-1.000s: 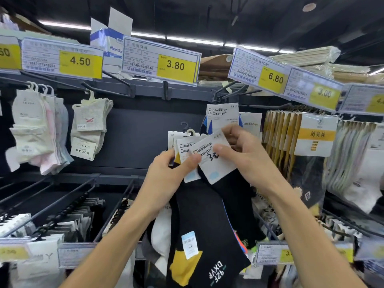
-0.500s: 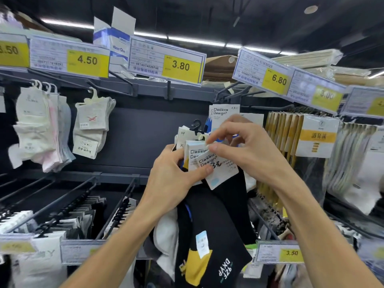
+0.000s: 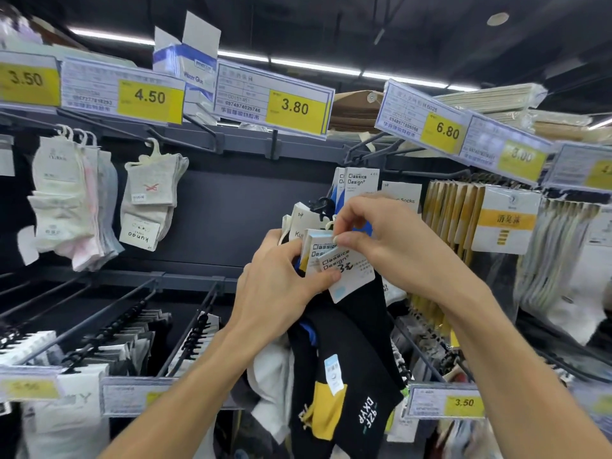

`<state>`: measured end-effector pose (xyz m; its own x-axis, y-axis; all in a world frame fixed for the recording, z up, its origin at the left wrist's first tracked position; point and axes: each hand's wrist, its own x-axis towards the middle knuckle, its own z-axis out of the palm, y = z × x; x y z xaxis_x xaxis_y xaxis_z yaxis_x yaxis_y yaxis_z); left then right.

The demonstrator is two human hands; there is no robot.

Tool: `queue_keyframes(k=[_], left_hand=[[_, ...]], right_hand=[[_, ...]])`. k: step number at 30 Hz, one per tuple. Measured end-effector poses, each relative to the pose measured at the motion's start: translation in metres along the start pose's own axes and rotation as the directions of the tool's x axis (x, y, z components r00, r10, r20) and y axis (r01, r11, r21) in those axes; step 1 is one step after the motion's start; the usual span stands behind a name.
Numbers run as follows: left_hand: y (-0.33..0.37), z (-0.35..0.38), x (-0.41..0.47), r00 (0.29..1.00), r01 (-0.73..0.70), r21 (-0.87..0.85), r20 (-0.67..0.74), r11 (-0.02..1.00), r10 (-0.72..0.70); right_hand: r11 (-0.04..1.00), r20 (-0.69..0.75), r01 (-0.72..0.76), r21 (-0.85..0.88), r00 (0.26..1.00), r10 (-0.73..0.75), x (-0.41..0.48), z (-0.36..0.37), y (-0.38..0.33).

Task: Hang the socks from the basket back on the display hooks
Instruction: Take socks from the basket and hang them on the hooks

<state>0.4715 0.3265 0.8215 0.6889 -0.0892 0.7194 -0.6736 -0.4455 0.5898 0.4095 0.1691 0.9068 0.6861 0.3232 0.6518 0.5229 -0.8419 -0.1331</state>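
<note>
Under strip lights point(image 3: 314, 66), the dark display wall point(image 3: 231, 210) carried yellow price tags point(image 3: 294, 107). The left grip point(image 3: 275, 289) held bundled black socks point(image 3: 351, 342); the right grip point(image 3: 381, 236) pinched their front card point(image 3: 351, 273).

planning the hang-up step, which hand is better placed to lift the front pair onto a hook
Right. The right hand pinches the top of the front sock card, free to lift it; the left hand grips the bunch of socks.

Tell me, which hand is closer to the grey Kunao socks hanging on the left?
Left. The left hand holds the sock bundle to the right of and below the grey Kunao socks; the right hand pinches a white tag farther right.
</note>
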Motion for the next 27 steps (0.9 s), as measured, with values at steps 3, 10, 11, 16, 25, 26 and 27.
queue_keyframes(k=[3, 10, 11, 16, 25, 26, 27], left_hand=[[-0.002, 0.000, 0.002, 1.000, 0.016, -0.025, 0.008, 1.000, -0.016], [-0.009, -0.005, 0.000, 0.996, 0.091, -0.160, -0.002, 0.983, -0.092], [-0.011, -0.007, -0.002, 0.995, 0.099, -0.169, -0.008, 0.981, -0.102], [-0.010, -0.014, -0.008, 0.994, 0.100, -0.240, -0.018, 0.966, -0.108], [-0.014, -0.025, -0.020, 0.995, 0.093, -0.285, -0.010, 0.954, -0.100], [-0.015, -0.025, -0.020, 0.994, 0.100, -0.289, -0.006, 0.952, -0.106], [-0.015, -0.026, -0.020, 0.994, 0.107, -0.293, 0.001, 0.950, -0.111]], right_hand=[[0.995, -0.074, 0.034, 0.095, 0.997, -0.028, -0.003, 0.007, 0.001], [0.904, -0.436, -0.117, 0.410, 0.846, 0.308, 0.021, 0.017, 0.045], [0.890, -0.466, -0.146, 0.432, 0.808, 0.360, 0.028, 0.016, 0.053], [0.799, -0.536, -0.070, 0.597, 0.707, 0.461, 0.060, 0.010, 0.074], [0.710, -0.556, 0.018, 0.704, 0.637, 0.534, 0.096, 0.021, 0.071], [0.717, -0.562, 0.028, 0.696, 0.643, 0.521, 0.098, 0.021, 0.072], [0.728, -0.567, 0.030, 0.684, 0.650, 0.506, 0.099, 0.022, 0.073]])
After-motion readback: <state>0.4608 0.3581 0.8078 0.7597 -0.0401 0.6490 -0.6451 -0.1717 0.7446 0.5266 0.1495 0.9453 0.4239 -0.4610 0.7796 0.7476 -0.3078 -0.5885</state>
